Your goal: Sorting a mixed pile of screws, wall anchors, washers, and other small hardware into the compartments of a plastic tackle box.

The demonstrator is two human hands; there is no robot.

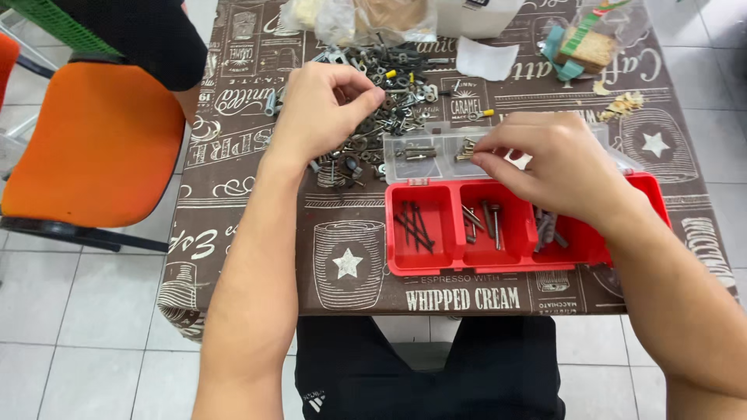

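Red organizer tray (436, 260) nearest, screws sorted by compartment. Left hand (323, 109) curled over hardware pile (389, 93), fingertips pinched; grasped piece can't be made out. Right hand (556, 163) pinched narrow above clear lid (428, 148). Best sorted one piece per pinch, imo.

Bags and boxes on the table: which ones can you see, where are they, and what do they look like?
Clear plastic bags: far edge of the table, crumpled, see-through, contents unclear.
White box: far edge, beside those bags, plain white.
Clear bag: far right corner, with something brown, green and red inside.
Red compartment case: near the right hand, rectangular, clear hinged lid, screws inside.
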